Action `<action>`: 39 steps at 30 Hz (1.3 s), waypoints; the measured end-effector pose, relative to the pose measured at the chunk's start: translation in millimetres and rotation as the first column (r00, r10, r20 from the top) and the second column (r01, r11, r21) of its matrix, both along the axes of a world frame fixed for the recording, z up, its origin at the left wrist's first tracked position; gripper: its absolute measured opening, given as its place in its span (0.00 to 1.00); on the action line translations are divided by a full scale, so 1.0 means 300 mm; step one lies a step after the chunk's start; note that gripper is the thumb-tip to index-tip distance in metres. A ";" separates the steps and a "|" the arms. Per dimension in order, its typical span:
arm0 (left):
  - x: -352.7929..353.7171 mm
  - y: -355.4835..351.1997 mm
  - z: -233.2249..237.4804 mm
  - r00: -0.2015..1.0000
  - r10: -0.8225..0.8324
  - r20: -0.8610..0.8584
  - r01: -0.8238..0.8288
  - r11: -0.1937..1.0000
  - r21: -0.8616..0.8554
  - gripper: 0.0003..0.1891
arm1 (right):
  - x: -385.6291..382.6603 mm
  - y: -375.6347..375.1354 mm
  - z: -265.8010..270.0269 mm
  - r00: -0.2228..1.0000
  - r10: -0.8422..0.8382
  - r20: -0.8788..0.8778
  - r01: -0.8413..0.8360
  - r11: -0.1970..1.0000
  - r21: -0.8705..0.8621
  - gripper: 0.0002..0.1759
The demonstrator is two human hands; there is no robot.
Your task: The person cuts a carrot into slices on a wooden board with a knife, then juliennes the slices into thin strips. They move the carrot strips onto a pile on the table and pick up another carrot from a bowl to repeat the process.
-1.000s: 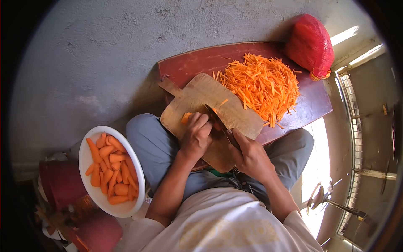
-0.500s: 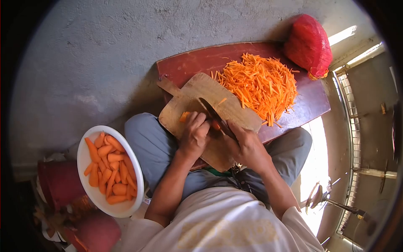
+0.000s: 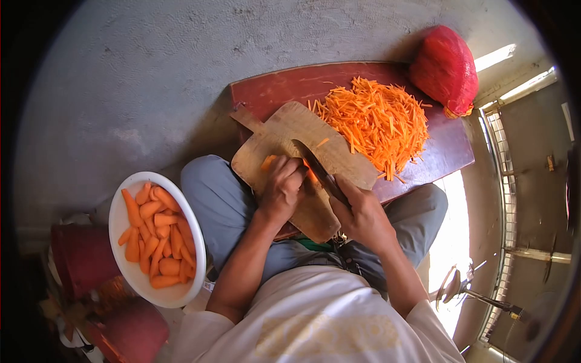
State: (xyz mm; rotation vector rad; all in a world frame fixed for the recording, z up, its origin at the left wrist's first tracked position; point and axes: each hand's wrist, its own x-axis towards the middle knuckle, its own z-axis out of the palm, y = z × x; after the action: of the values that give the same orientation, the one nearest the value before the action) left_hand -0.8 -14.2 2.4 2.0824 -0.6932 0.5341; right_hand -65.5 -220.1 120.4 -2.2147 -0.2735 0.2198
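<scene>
A wooden cutting board [image 3: 260,154] lies tilted across the front of a red bench. My left hand [image 3: 282,186] is closed on a piece of carrot [image 3: 311,174], pressing it against the board; the fingers hide part of it. My right hand [image 3: 361,212] grips the handle of a large dark knife [image 3: 316,164], whose blade lies beside the carrot and my left fingertips. Another orange piece [image 3: 268,162] sits left of my left hand, and a thin strip [image 3: 323,143] rests near the blade tip. Beyond the board is a big heap of carrot strips [image 3: 384,121].
The red bench [image 3: 266,91] stands against a grey wall. A red mesh sack [image 3: 445,69] sits at its far right. At the left, a white basin [image 3: 115,227] holds several peeled carrots [image 3: 158,239]. Dark red containers [image 3: 85,257] stand beyond it. A fan [image 3: 454,284] is at the right.
The knife blade and my right hand have shifted slightly, and more of the carrot shows beside the blade. My left hand stays on the carrot. The whole view has moved a little.
</scene>
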 end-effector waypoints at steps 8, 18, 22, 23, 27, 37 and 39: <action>-0.021 0.017 0.003 0.992 -0.008 -0.122 0.016 0.998 0.064 0.27 | 0.058 0.037 -0.069 0.993 0.057 0.106 -0.049 0.996 -0.073 0.25; -0.019 0.017 0.011 0.999 0.002 -0.032 0.001 0.996 0.094 0.07 | 0.000 0.011 -0.044 0.992 -0.005 0.126 0.012 0.999 -0.049 0.27; -0.023 0.015 0.002 1.000 0.016 -0.012 -0.015 0.992 0.124 0.06 | 0.027 0.023 -0.089 0.988 0.009 0.153 0.000 0.998 -0.060 0.27; -0.022 0.012 0.006 1.000 0.012 -0.012 -0.010 0.993 0.120 0.06 | 0.033 0.017 -0.096 0.984 0.015 0.177 -0.005 0.998 -0.057 0.26; -0.009 -0.005 0.002 1.000 0.005 0.031 -0.007 0.998 0.069 0.06 | 0.029 -0.003 -0.092 0.992 -0.120 0.035 0.114 0.984 0.134 0.21; -0.021 0.015 0.013 1.000 0.018 -0.017 -0.016 0.991 0.129 0.07 | -0.029 -0.015 -0.046 0.996 -0.008 0.085 0.009 1.000 -0.009 0.22; -0.019 0.014 0.033 0.999 0.024 0.037 -0.027 0.995 0.099 0.11 | -0.032 -0.001 -0.003 0.999 -0.021 0.045 0.021 1.000 -0.007 0.18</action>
State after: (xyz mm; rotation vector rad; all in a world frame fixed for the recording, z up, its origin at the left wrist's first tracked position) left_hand -6.5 -9.9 12.2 2.1815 -0.7277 0.5625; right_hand -75.2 -220.5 119.4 -2.2309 -0.2742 0.1602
